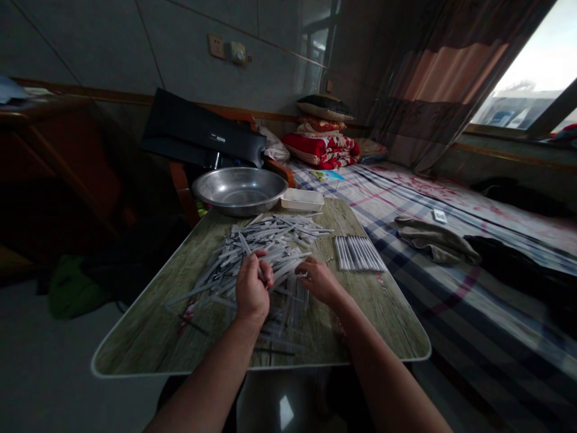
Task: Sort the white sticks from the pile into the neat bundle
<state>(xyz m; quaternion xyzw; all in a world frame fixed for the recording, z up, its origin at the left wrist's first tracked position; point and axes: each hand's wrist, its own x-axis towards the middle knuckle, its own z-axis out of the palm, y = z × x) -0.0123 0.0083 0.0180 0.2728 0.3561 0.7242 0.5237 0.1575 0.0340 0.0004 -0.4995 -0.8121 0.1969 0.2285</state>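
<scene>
A loose heap of slim pale pen-like sticks (283,231), some with dark parts, spreads over the middle of the small table (148,337). At the heap's near side, my left hand (253,288) is closed around one pen-like stick (244,243) that pokes up past the thumb. My right hand (321,281) is at the heap's right edge with its fingers bent together; what they pinch, if anything, is too small to make out. To its right lies a neat row of white sticks with dark ends (359,254), side by side.
A wide steel basin (241,191) and a white plastic tray (302,199) stand at the table's far end. Behind the basin leans a black panel (202,129). A bed (383,198) with folded red bedding (321,149) runs along the right. Several loose sticks lie near the front edge.
</scene>
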